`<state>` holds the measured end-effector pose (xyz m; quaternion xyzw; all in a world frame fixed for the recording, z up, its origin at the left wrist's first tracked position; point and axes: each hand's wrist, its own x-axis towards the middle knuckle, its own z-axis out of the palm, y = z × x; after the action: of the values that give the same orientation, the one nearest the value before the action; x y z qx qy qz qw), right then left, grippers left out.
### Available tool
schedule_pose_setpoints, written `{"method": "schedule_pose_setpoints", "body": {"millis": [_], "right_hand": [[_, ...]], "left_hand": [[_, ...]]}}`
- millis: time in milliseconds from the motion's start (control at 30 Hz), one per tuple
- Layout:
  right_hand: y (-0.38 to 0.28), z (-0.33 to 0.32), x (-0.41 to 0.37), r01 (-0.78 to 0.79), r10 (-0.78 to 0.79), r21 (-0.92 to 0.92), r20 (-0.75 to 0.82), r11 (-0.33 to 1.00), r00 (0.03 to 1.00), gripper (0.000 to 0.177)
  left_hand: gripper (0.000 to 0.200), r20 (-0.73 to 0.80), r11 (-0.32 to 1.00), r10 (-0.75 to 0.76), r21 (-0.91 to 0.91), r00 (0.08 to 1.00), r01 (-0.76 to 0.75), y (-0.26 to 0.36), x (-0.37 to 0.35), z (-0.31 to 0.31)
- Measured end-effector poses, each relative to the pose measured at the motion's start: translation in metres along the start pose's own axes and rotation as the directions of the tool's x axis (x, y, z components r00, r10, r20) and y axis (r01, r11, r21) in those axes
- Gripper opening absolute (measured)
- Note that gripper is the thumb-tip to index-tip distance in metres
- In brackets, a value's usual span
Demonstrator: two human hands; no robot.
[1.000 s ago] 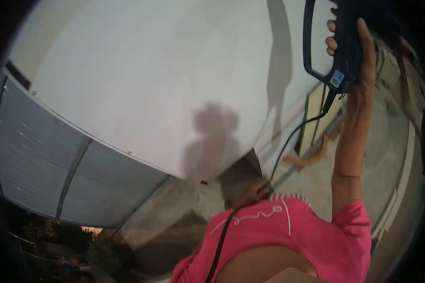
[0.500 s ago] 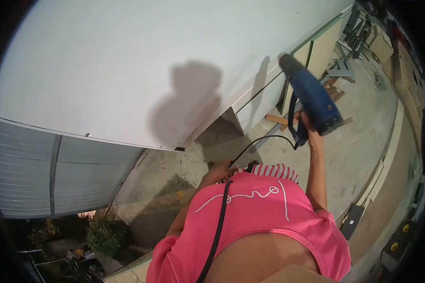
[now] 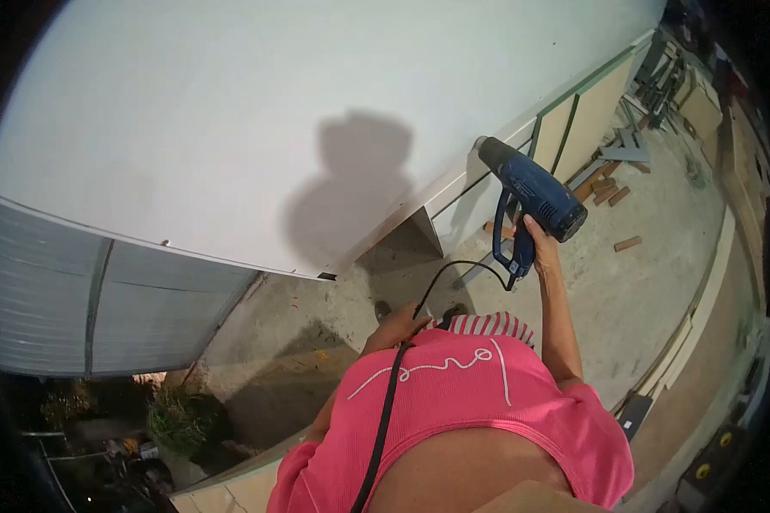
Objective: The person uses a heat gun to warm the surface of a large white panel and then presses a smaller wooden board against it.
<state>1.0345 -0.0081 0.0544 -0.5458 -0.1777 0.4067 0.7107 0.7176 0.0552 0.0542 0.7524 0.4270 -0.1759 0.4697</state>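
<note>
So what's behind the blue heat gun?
Past the heat gun, you can see the white panel by its nozzle, cream boards beside its body, and concrete floor. Whatever the tool and right hand cover can't be seen.

heat gun [image 3: 539, 192]: matt plastic, smooth | cord [image 3: 383, 427]: rubbery, matt | white board [image 3: 231, 128]: smooth, faint sheen | shirt [image 3: 453, 389]: ribbed cloth | striped garment [image 3: 492, 325]: cloth | floor [image 3: 650, 299]: rough concrete | block [image 3: 627, 244]: bare wood

Right hand [image 3: 542, 246] grips 1 heat gun [image 3: 535, 190]; left hand [image 3: 399, 326] apparently touches its cord [image 3: 387, 410].
</note>
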Motion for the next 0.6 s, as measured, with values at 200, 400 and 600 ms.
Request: {"method": "schedule_pose_setpoints", "body": {"millis": [200, 400, 600], "right_hand": [[0.01, -0.002, 0.011, 0.035, -0.038, 0.136, 0.022, 0.99, 0.999, 0.032], [0.008, 0.002, 0.01, 0.026, -0.036, 0.213, 0.042, 0.977, 0.998, 0.033], [0.008, 0.001, 0.01, 0.006, -0.018, 0.217, 0.052, 0.976, 0.998, 0.032]], "left_hand": [[0.038, -0.037, 0.999, -0.002, -0.049, 0.999, 0.001, -0.008, 0.005, 0.005], [0.042, -0.138, 0.996, 0.092, 0.009, 0.986, -0.092, -0.008, 0.005, 0.006], [0.043, -0.043, 0.999, 0.032, 0.008, 0.999, -0.032, -0.016, 0.017, 0.011]]}}
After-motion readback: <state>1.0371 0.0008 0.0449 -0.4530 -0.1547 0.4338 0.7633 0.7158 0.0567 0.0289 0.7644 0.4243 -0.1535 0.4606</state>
